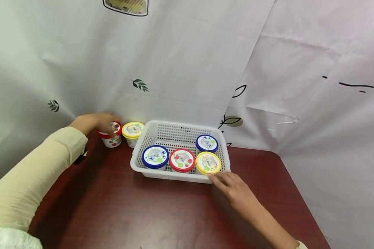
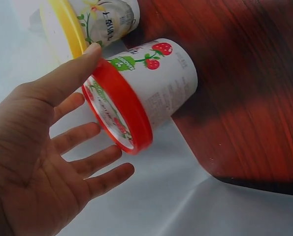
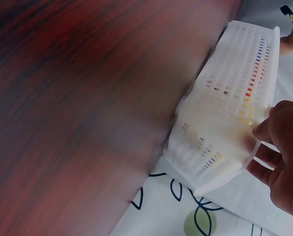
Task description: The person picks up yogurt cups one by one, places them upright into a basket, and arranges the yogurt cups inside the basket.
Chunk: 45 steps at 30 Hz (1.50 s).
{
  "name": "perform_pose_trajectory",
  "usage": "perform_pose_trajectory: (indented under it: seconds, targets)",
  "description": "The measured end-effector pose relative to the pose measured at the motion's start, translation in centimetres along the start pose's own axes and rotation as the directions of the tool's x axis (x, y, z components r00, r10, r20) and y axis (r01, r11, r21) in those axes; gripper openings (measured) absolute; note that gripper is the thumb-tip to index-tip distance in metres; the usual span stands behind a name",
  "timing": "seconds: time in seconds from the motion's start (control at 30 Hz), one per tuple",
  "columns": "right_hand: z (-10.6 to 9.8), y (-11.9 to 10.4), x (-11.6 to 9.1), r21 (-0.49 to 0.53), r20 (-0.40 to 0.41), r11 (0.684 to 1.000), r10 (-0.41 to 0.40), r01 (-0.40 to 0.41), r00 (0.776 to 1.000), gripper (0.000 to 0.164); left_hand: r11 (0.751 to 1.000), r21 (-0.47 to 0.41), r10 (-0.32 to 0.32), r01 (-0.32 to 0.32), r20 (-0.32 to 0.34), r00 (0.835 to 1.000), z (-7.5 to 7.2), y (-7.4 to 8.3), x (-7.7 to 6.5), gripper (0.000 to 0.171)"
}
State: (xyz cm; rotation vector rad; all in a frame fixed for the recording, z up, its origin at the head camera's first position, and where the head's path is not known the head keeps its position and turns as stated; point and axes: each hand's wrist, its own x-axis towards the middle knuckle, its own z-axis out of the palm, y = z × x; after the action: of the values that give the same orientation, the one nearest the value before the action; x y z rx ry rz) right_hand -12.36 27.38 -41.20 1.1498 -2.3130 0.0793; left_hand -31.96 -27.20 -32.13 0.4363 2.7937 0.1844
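A strawberry cup (image 2: 161, 86) with a red lid stands on the bench (image 1: 162, 214), left of centre in the head view. The left hand (image 2: 48, 142) is at it, its grip apart: the thumb lies at the lid's edge and the other fingers spread beside the lid. Just right of that cup is a vanilla cup (image 1: 133, 130) with a yellow lid, right next to the white basket (image 1: 174, 177) in the middle of the frame. At the basket's near right corner, the right hand (image 1: 235, 190) has its grip clamped on the rim, thumb and fingers on different sides. Inside, I see a blue-lidded tub (image 1: 155, 156) front left, a red-lidded tub (image 1: 182, 160) front middle, a yellow-lidded tub (image 1: 208, 163) front right, and another blue-lidded one behind it. Pale cloth (image 1: 187, 69) printed with leaves hangs behind.
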Motion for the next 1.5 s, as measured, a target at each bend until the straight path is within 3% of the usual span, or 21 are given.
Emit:
perform_pose_trajectory:
  seconds: [0.37,0.6,0.83,1.5]
  targets:
    - [0.0,0.0,0.0,-0.002,0.008,1.0,0.004,-0.004,1.0,0.07,0.999,-0.043,0.007,-0.006,0.025,1.0,0.4,-1.1,0.4,0.088]
    - [-0.1,0.1,0.2,0.003,0.009,1.0,0.003,-0.003,1.0,0.073,0.997,-0.077,0.02,-0.013,0.092,0.996,-0.2,-1.7,0.3,0.087]
    - [-0.1,0.2,0.1,0.001,0.012,1.0,0.003,-0.003,1.0,0.075,0.997,-0.071,0.011,-0.002,0.112,0.994,-0.3,-1.5,0.4,0.078]
    - [0.2,0.1,0.2,0.002,-0.023,1.0,-0.002,0.002,1.0,0.076,0.993,-0.114,-0.009,0.034,0.215,0.977,-0.7,-1.4,0.7,0.092]
